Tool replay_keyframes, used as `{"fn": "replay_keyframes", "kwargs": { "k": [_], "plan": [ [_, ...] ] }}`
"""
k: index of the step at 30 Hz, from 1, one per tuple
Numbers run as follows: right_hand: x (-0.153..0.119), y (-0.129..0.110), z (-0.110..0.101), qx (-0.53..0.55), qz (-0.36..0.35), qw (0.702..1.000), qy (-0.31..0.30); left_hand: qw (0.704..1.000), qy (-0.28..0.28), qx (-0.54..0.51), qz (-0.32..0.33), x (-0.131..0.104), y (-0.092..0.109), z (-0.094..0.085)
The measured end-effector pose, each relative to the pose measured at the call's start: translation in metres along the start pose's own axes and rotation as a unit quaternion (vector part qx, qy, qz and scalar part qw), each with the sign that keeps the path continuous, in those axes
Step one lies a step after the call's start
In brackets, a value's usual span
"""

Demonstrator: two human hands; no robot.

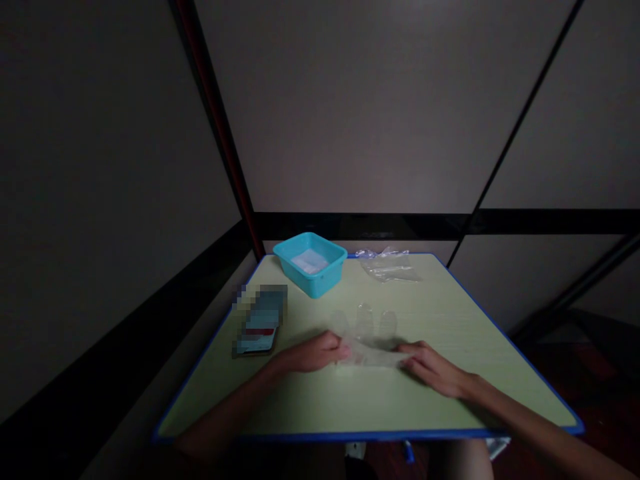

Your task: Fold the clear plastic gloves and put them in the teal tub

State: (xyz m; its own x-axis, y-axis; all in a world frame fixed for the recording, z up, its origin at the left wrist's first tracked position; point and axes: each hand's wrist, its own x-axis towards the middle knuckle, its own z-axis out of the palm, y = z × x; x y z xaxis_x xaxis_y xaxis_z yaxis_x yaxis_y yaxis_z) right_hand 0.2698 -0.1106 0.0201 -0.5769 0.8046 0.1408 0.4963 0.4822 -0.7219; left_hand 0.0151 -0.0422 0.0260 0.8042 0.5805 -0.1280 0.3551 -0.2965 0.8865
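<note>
A clear plastic disposable glove (373,350) is stretched between my two hands, just over the middle of the table. Its see-through fingers point away from me, toward the wall. My left hand (320,351) pinches the glove's left side, fingers closed. On the opposite side my right hand (431,365) grips the edge between thumb and curled fingers. Whether the glove touches the tabletop, I cannot tell.
The pale table (475,387) has a blue rim. A blue plastic basket (325,280) with white paper-like contents stands at the back left. A crumpled clear plastic bag (390,265) lies at the back. A blurred-out phone (263,320) is at the left edge.
</note>
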Motion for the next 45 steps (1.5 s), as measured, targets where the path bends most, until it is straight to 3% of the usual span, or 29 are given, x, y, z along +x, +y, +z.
{"fn": "replay_keyframes", "kwargs": {
  "k": [3,6,11,14,17,23,29,32,37,45],
  "plan": [
    [0.013,0.013,0.004,0.178,0.106,0.978,0.037,0.978,-0.084,-0.183,-0.055,0.012,-0.010,-0.008],
    [0.029,0.025,0.008,0.328,0.205,0.921,0.043,0.942,-0.087,-0.298,-0.129,0.023,-0.017,-0.012],
    [0.041,0.030,0.009,0.348,0.253,0.901,0.060,0.904,-0.032,-0.364,-0.221,0.033,-0.022,-0.014],
    [0.040,0.023,0.007,0.367,0.266,0.889,0.069,0.893,-0.027,-0.388,-0.228,0.032,-0.019,-0.014],
    [0.035,0.017,0.005,0.385,0.245,0.880,0.134,0.888,-0.030,-0.402,-0.222,0.028,-0.015,-0.014],
    [0.020,0.020,0.008,0.300,0.203,0.898,0.248,0.901,0.041,-0.385,-0.195,0.022,-0.013,-0.005],
    [0.008,0.024,0.019,0.211,0.175,0.926,0.258,0.921,0.240,-0.282,-0.125,0.020,-0.013,0.016],
    [0.008,0.023,0.022,0.197,0.172,0.930,0.256,0.930,0.302,-0.191,-0.087,0.018,-0.014,0.021],
    [0.011,0.025,0.023,0.186,0.164,0.937,0.247,0.934,0.341,-0.088,-0.060,0.008,-0.015,0.020],
    [0.010,0.024,0.024,0.123,0.157,0.950,0.241,0.936,0.339,-0.067,-0.073,0.003,-0.023,0.024]
  ]
}}
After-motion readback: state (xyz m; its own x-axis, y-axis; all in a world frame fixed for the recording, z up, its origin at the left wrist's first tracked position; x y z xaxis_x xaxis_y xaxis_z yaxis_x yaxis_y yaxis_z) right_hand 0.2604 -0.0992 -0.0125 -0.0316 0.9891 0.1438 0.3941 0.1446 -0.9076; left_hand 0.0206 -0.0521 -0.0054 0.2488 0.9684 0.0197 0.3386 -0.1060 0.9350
